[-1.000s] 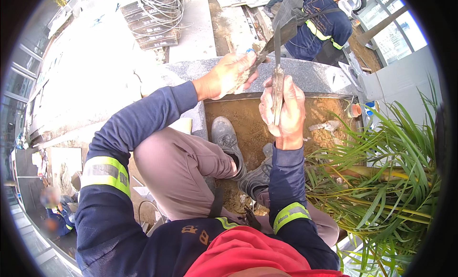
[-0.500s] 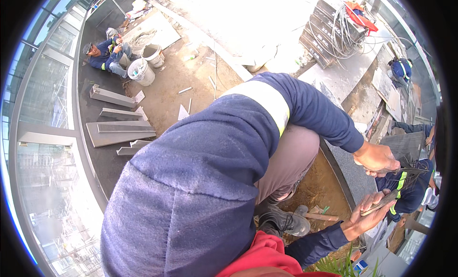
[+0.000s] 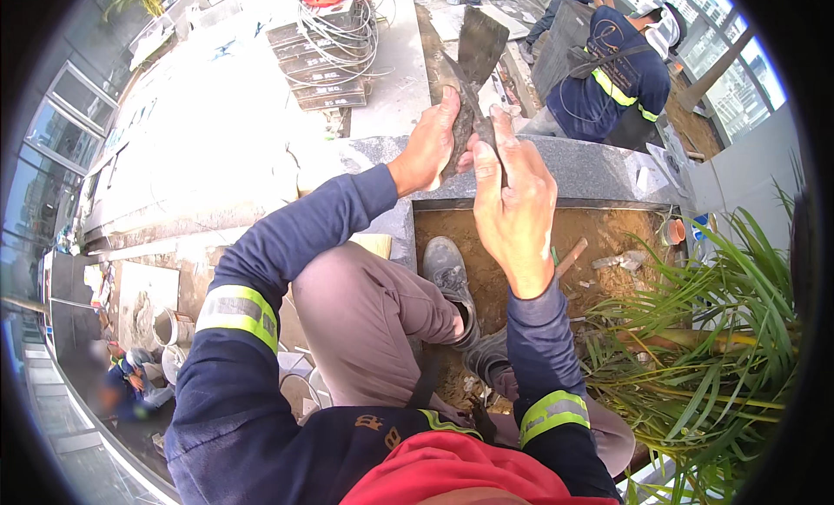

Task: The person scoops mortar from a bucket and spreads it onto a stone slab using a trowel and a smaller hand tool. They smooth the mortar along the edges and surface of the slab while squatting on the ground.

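Note:
My left hand [image 3: 426,147] is closed round a dark grey, flat, rough piece [image 3: 458,149], its thumb along the top. Close beside it, my right hand [image 3: 519,196] is closed on a dark, thin tool, thumb and fingers pointing away from me. A wide, dark, flat blade [image 3: 483,46] shows just beyond the fingertips and seems to belong to that tool; the join is hidden. The two held things meet or overlap between my hands, above a grey stone kerb [image 3: 365,154].
Stacked dark weights [image 3: 317,66] with coiled cable stand at the far left. A co-worker [image 3: 612,70] crouches beyond the kerb at right. A soil bed [image 3: 599,231] lies below my hands, holding a wooden-handled tool [image 3: 571,256]. Palm leaves [image 3: 721,322] spread at right. Another person sits far left near buckets [image 3: 172,328].
My view has swung to the right, so both hands now appear nearer the middle. The hands have come close together, bringing the held things against or over each other.

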A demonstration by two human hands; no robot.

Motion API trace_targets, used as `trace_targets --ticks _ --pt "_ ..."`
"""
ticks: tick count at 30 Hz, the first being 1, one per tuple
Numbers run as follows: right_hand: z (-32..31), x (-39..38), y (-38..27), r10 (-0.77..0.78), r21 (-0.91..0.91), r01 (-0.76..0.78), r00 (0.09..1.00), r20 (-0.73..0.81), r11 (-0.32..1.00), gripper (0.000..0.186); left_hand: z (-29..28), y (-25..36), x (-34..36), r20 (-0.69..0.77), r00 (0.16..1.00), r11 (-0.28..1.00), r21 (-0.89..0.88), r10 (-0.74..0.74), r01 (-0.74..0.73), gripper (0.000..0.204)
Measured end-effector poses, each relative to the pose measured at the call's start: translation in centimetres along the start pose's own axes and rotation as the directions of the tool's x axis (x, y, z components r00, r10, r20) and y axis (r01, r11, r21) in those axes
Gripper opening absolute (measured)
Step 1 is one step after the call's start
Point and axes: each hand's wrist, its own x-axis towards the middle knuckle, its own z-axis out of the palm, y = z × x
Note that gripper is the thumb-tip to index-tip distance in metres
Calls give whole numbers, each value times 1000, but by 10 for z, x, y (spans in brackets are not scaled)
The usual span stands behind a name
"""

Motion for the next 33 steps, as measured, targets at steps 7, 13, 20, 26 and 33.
trace_targets --ticks 7,13,20,26,33 --pt "7 25 0 13 21 -12 997 -77 1000 39 -15 -1 -5 -1 995 958 269 99 -96 71" --pt "12 42 14 55 158 -37 992 -113 987 41 -22 2 -7 -38 999 978 210 13 -5 71" --pt "2 38 6 76 203 -50 989 -125 978 41 -27 2 -5 -18 999 960 278 26 -20 73" --pt "-11 23 -9 66 238 -39 992 -105 970 43 -25 10 -12 -6 997 903 425 78 -68 75" --pt "1 23 26 201 294 -158 972 -124 943 46 -28 11 -14 28 999 924 380 35 -43 75"
